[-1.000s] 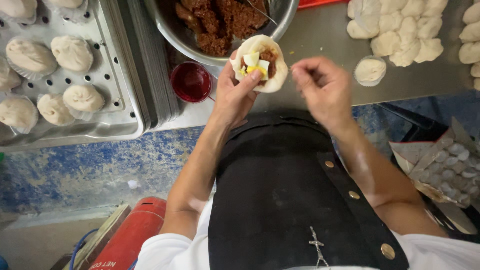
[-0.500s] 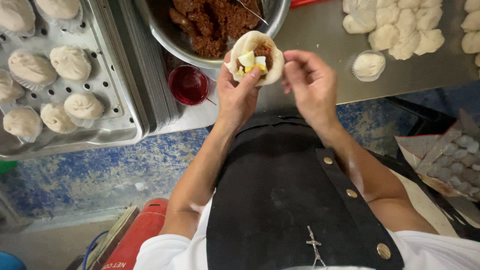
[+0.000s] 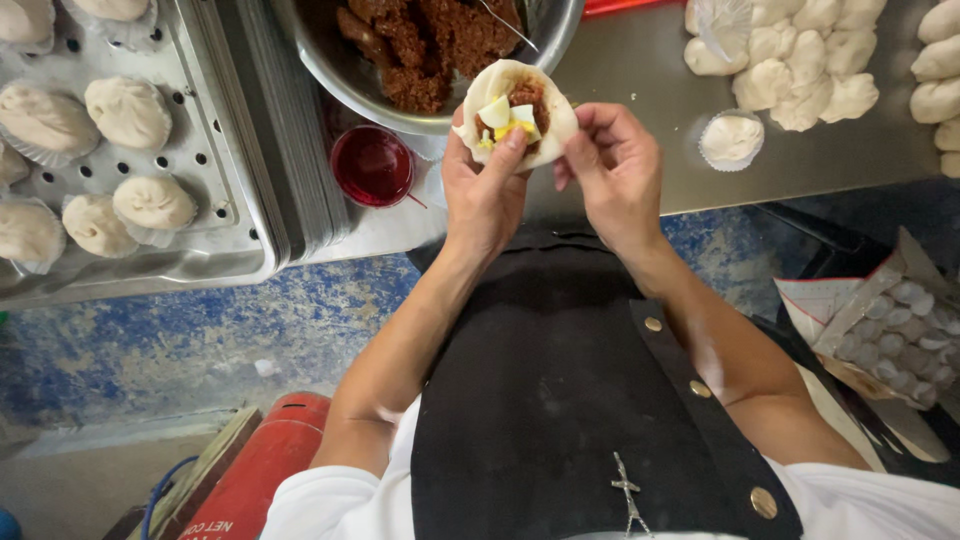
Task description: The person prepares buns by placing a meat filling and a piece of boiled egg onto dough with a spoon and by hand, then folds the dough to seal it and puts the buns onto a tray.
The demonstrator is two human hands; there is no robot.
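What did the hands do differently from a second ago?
The right hand moved in from beside the filled dough and its fingers took hold of the edge. The left hand kept cupping it, thumb on the filling. The bowl, red cup and tray stayed put.

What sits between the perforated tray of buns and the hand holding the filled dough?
In the head view, a small red cup sits between the tray and the left hand holding the filled dough.

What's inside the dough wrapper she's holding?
The dough wrapper in the left hand holds brown meat filling and egg pieces; the thumb covers part, and anything beneath the filling is hidden.
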